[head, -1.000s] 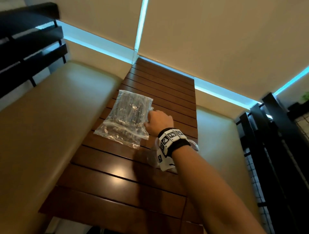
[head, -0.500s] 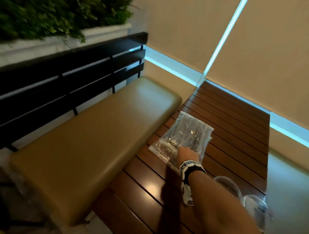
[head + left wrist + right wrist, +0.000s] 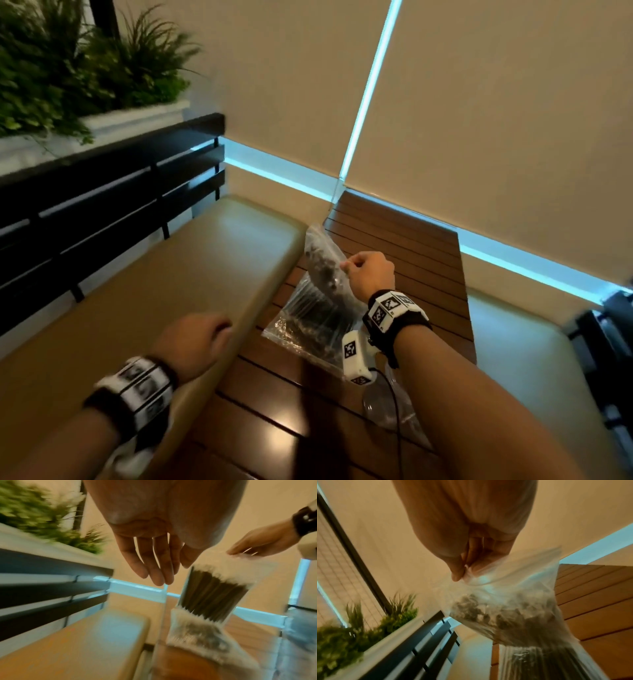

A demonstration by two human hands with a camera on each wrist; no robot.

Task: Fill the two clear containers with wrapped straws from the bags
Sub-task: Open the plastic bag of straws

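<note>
My right hand pinches the top edge of a clear plastic bag between thumb and curled fingers, so the bag hangs above the wooden table. In the right wrist view the thumb and fingertips are closed on a gathered corner of the plastic. Inside the bag I can see a bundle of dark wrapped straws, standing roughly upright with their ends toward the top.

A second bag of straws lies flat on the slatted tabletop, just below the lifted one and close to the table's left edge. I cannot tell whether the two bags touch.

My left hand is over the tan cushioned bench to the left of the table. In the left wrist view its fingers are straight and slightly spread, holding nothing, near the lifted bag but apart from it.

Part of one clear container shows on the table beneath my right forearm, mostly hidden by the wrist camera and its cable. The other container is not clearly visible to me.

Behind the bench runs a black slatted backrest, with green plants in a white planter above it. Beige blinds with blue-lit gaps close the far side.
</note>
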